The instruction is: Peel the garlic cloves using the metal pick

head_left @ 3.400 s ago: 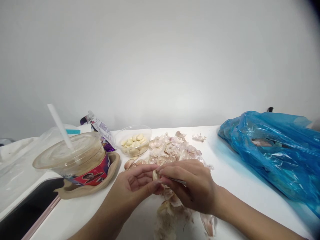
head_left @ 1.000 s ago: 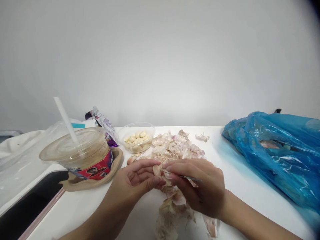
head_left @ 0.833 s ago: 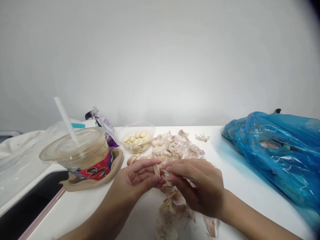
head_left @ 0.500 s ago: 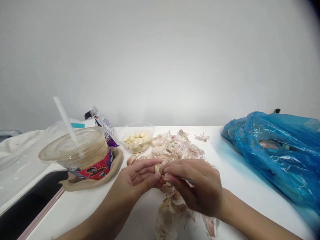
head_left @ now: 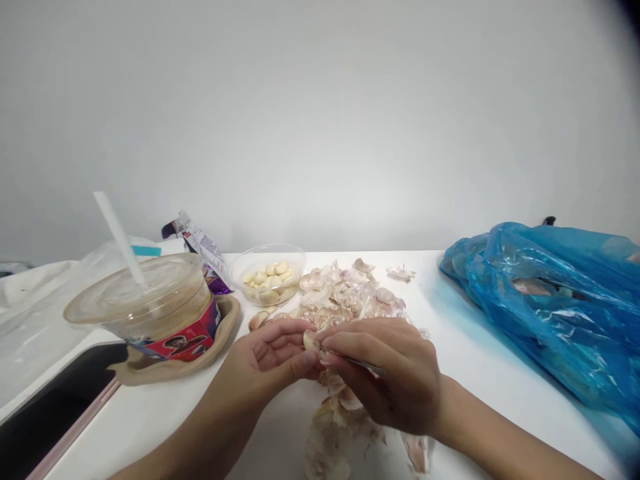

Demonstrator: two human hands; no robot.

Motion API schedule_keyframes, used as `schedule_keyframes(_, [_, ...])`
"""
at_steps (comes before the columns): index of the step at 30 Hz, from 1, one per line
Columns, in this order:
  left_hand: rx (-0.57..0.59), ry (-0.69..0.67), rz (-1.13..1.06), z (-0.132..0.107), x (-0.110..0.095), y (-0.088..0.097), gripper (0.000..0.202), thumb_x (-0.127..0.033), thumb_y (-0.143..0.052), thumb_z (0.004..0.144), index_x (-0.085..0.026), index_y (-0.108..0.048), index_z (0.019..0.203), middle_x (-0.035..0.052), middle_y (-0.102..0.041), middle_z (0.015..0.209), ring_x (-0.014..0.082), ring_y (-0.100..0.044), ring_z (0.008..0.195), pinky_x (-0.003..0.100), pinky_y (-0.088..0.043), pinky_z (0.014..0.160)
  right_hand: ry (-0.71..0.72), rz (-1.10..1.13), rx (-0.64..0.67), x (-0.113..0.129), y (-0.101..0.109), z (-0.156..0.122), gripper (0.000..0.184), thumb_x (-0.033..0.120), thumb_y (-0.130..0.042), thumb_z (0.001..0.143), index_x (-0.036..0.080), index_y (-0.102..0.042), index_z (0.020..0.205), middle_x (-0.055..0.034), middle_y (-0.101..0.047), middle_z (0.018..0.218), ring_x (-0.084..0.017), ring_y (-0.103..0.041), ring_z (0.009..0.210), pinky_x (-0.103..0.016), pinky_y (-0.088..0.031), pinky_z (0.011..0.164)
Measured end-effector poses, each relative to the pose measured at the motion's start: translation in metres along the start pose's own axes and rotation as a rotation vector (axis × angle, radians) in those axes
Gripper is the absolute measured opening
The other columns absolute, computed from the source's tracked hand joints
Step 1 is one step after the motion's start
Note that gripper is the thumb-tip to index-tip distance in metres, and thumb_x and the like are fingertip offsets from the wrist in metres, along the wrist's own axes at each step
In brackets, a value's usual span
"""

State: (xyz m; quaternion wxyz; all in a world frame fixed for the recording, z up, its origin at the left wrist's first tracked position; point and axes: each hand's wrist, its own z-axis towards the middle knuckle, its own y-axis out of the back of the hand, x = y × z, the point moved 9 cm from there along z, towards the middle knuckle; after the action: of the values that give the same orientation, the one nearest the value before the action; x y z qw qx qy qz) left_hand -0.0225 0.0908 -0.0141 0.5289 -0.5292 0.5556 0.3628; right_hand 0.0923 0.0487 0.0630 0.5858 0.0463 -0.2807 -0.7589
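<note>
My left hand (head_left: 267, 357) pinches a small garlic clove (head_left: 310, 341) between thumb and fingertips, low in the middle of the view. My right hand (head_left: 387, 377) meets it from the right, fingers closed on a thin metal tool (head_left: 357, 363) whose tip rests against the clove. Both hands hover over a heap of papery garlic skins (head_left: 345, 300) on the white table (head_left: 465, 347). A clear bowl (head_left: 267, 277) of peeled cloves stands just behind the hands, to the left.
A lidded plastic drink cup (head_left: 160, 313) with a white straw sits on a tan coaster at the left. A dark tablet (head_left: 47, 417) lies at the lower left. A crumpled blue plastic bag (head_left: 555, 300) fills the right side. A purple snack wrapper (head_left: 200, 250) lies behind the cup.
Both hands stay together over the skins with the clove between them. The tool has shifted slightly against the clove, and the view has drifted a little.
</note>
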Motion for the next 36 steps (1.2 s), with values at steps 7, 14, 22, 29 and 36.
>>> schedule_keyframes(7, [-0.01, -0.002, 0.013, 0.0018, 0.005, 0.0035, 0.02, -0.017, -0.067, 0.067, -0.02, -0.06, 0.086, 0.0007, -0.07, 0.076, 0.0143, -0.062, 0.071, 0.025, -0.048, 0.07, 0.01, -0.014, 0.017, 0.001, -0.0026, -0.0019, 0.008, 0.018, -0.049, 0.085, 0.015, -0.056, 0.086, -0.0033, -0.064, 0.073, -0.012, -0.063, 0.068, -0.021, -0.052, 0.061])
schedule_keyframes(14, [0.012, 0.001, 0.021, 0.0029, 0.0031, -0.001, 0.02, -0.01, -0.066, 0.066, -0.02, -0.06, 0.082, -0.0005, -0.069, 0.074, 0.0138, -0.062, 0.07, 0.023, -0.048, 0.069, 0.013, -0.045, 0.006, 0.0021, -0.0015, -0.0014, 0.01, 0.019, -0.047, 0.086, 0.016, -0.056, 0.086, -0.0036, -0.066, 0.077, -0.011, -0.063, 0.067, -0.02, -0.052, 0.06])
schedule_keyframes(22, [0.036, -0.018, -0.003, 0.0021, 0.006, -0.0012, 0.017, -0.014, -0.063, 0.07, -0.021, -0.06, 0.085, -0.0013, -0.068, 0.075, 0.0131, -0.061, 0.073, 0.023, -0.047, 0.07, 0.001, -0.013, 0.03, -0.0004, -0.0034, -0.0026, 0.007, 0.017, -0.05, 0.084, 0.016, -0.056, 0.088, -0.0037, -0.065, 0.074, -0.012, -0.063, 0.07, -0.021, -0.052, 0.061])
schedule_keyframes(29, [-0.004, 0.013, 0.002, -0.0008, 0.0018, -0.0009, 0.018, -0.013, -0.067, 0.066, -0.019, -0.06, 0.081, -0.0007, -0.066, 0.069, 0.015, -0.06, 0.07, 0.026, -0.047, 0.068, 0.006, -0.037, 0.04, 0.0005, -0.0042, -0.0026, 0.008, 0.019, -0.047, 0.086, 0.016, -0.055, 0.086, -0.0025, -0.064, 0.074, -0.011, -0.063, 0.07, -0.02, -0.052, 0.062])
schedule_keyframes(36, [0.008, 0.003, 0.008, 0.0009, 0.0047, 0.0009, 0.018, -0.013, -0.064, 0.069, -0.02, -0.059, 0.085, 0.0003, -0.066, 0.073, 0.0151, -0.06, 0.071, 0.026, -0.046, 0.068, 0.018, -0.047, 0.047, 0.0009, -0.0061, -0.0023, 0.01, 0.019, -0.045, 0.086, 0.016, -0.055, 0.084, -0.0032, -0.065, 0.076, -0.01, -0.062, 0.066, -0.02, -0.052, 0.059])
